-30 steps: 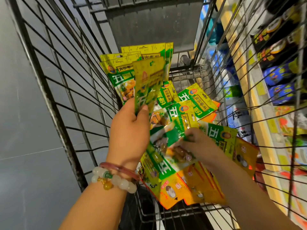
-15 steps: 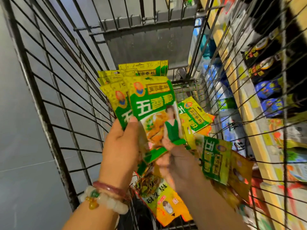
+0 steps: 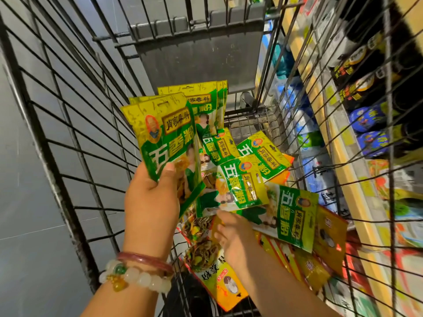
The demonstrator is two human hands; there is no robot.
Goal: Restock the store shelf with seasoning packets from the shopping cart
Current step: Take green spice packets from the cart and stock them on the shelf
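Held packets: a fan of green and yellow seasoning packets (image 3: 168,133) stands upright above the cart, held at its bottom edge.
Left hand: the left hand (image 3: 152,200) holds the fan, its grip closed around the lower corner, with the thumb (image 3: 168,169) pressed flat on the front packet.
Loose packet: one more green packet (image 3: 238,186) lies tilted on the pile, just right of the fan.
Right hand: the right hand (image 3: 233,239) reaches down to the low edge of that packet. Its fingertips touch the edge, but the fingers face away, so I cannot tell if the grip has closed on it.
Pile: more green packets (image 3: 295,216) lie flat and crossed over each other in the cart. Orange and yellow packets (image 3: 329,239) lie under and beside them. A packet with a food picture (image 3: 206,250) lies near the right wrist.
Cart: the black wire shopping cart (image 3: 75,143) holds the whole pile. A gray flap (image 3: 196,53) stands at its far end.
Wrist: a red bangle and a string of pale beads (image 3: 139,275) sit on the left wrist.
Shelf: the store shelf (image 3: 348,143) runs along the right side of the cart, with dark jars (image 3: 364,81) and blue packs (image 3: 366,120) on it, seen through the wires.
Floor: gray floor tiles (image 3: 27,202) show on the left.
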